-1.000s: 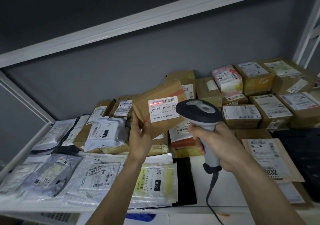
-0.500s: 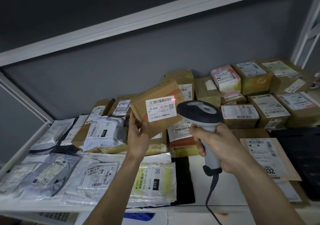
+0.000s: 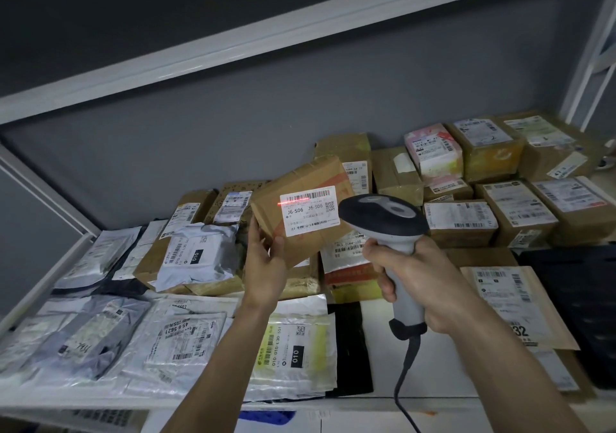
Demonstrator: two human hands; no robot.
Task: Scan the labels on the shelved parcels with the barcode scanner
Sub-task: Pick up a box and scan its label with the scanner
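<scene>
Up off the shelf (image 3: 433, 396), the left hand (image 3: 265, 266) grips a brown parcel (image 3: 300, 179) by its lower corner. Right beside it, the right hand (image 3: 423, 282) clasps the barcode scanner (image 3: 383, 216), whose red line crosses the parcel's white label (image 3: 308, 211).

The shelf (image 3: 376, 359) runs across the lower frame. Flat mailer bags (image 3: 186, 332) lie overlapping along its front left. Behind them, centre left, cardboard parcels (image 3: 230, 204) lean against the back wall (image 3: 200, 122). Stacked boxes (image 3: 520, 212) fill the upper right of the shelf, some two high. A flat envelope (image 3: 510, 302) lies in front of these, at right. At frame centre, the held box (image 3: 300, 209) sits above the shelved parcels, tilted, its label (image 3: 308, 211) facing the camera. The left hand (image 3: 265, 266) is at its lower left corner. The barcode scanner (image 3: 386, 219) is just right of the box, in the right hand (image 3: 413, 282), head towards the label. An upper shelf edge (image 3: 266, 42) crosses the frame above.
</scene>
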